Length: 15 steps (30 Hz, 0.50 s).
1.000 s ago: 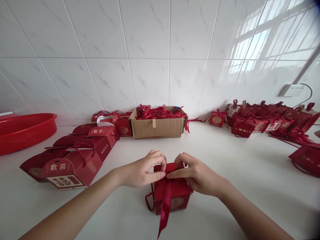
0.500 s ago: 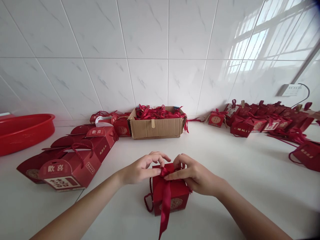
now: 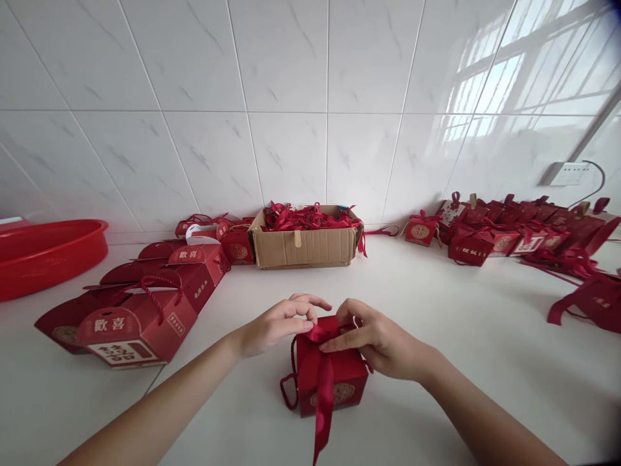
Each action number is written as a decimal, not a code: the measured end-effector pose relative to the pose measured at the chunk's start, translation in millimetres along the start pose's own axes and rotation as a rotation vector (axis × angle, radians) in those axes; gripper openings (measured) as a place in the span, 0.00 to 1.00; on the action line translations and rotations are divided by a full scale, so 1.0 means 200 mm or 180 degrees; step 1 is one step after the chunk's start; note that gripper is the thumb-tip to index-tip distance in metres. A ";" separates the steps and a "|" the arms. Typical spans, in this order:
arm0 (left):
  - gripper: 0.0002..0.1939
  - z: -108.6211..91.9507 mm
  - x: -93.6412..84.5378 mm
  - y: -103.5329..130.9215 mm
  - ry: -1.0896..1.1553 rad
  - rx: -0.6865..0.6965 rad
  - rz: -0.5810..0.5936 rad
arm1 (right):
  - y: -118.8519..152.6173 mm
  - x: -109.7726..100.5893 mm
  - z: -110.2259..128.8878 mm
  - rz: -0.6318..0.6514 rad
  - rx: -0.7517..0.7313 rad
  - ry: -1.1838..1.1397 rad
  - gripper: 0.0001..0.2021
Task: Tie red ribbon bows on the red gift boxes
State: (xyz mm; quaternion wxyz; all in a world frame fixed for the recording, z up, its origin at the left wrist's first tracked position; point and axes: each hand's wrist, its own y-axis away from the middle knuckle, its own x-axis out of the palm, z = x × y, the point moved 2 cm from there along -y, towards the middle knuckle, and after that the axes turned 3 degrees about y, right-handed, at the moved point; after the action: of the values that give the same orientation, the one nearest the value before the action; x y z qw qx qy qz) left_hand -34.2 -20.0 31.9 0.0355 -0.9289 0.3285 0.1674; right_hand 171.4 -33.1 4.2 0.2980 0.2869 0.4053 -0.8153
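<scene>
A small red gift box (image 3: 350, 374) with a gold round emblem stands on the white table in front of me. Red satin ribbon (image 3: 325, 388) is looped on its top, and one tail hangs down the front past the table-side edge of the box. My left hand (image 3: 286, 323) pinches the loop at the left with thumb and index finger, the other fingers stretched out. On the right, my right hand (image 3: 371, 338) has its fingers closed on the ribbon at the top of the box. A red cord handle (image 3: 288, 391) droops at the box's left side.
Behind the box stands a cardboard box (image 3: 305, 249) full of red ribbons. Larger red boxes (image 3: 140, 323) line the left, beside a red basin (image 3: 53, 255). Several small red boxes (image 3: 504, 243) are grouped at the right, and another red box (image 3: 599, 301) lies nearer. A tiled wall closes the back.
Both hands stay almost in place. The ribbon loop by my left fingers looks slightly wider, and the hanging tail has shifted a little to the right.
</scene>
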 end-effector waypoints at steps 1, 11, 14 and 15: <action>0.12 0.00 0.00 0.00 -0.0025 -0.0033 -0.0051 | 0.00 0.00 0.00 -0.0005 0.0024 -0.0034 0.28; 0.10 -0.02 0.08 0.03 -0.0560 0.0142 -0.0551 | 0.00 -0.01 0.02 -0.0083 0.0167 -0.0161 0.29; 0.09 -0.02 0.09 0.04 -0.0474 0.0144 -0.0623 | 0.01 -0.01 0.03 -0.0079 0.0247 -0.0299 0.29; 0.08 -0.02 0.10 0.04 -0.0443 0.0136 -0.0629 | 0.01 -0.02 0.03 -0.0091 0.0301 -0.0321 0.29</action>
State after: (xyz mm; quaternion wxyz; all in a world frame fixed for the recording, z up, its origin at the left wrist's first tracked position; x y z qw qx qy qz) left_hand -23.9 -39.0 29.5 0.0943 -0.9419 0.2356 0.2202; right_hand 173.4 -38.3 8.4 0.2925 0.2534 0.3548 -0.8511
